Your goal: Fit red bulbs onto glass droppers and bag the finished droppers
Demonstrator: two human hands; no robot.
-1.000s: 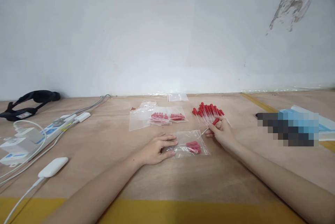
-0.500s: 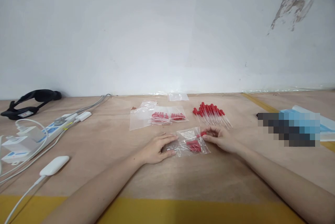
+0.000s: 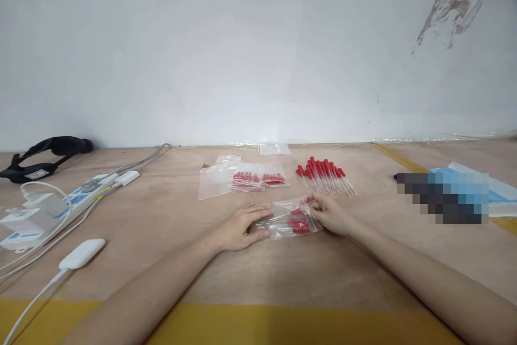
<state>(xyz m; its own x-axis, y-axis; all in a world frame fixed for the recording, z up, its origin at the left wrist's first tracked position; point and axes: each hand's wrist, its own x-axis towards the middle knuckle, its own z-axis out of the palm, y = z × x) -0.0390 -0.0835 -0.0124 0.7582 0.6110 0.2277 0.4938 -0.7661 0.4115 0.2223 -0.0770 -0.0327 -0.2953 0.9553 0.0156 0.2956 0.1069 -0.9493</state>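
Note:
A clear zip bag [image 3: 278, 232] lies flat on the table between my hands, with several red-bulbed droppers [image 3: 299, 222] inside, their bulbs towards the right. My left hand [image 3: 242, 227] holds the bag's left end, thumb on the near edge and extended fingers on the far edge. At the bag's right end, my right hand [image 3: 325, 213] has its fingers closed on the plastic close to the uppermost red bulb. Beyond the bag, a pile of loose droppers [image 3: 323, 173] fans out. Filled bags [image 3: 245, 181] with red bulbs showing sit to the left of that pile.
A flat clear bag [image 3: 274, 148] lies by the wall. To the left are a power strip [image 3: 76, 199] with cables, a white charger-like device [image 3: 83, 253] and a black strap-like object [image 3: 32, 167]. A blue-and-white item [image 3: 501, 194] and a blurred dark object lie right.
The upper dropper's red bulb has moved left, from the bag's right edge to inside it. My right hand has shifted slightly left onto the bag's end. My left hand stays at its end.

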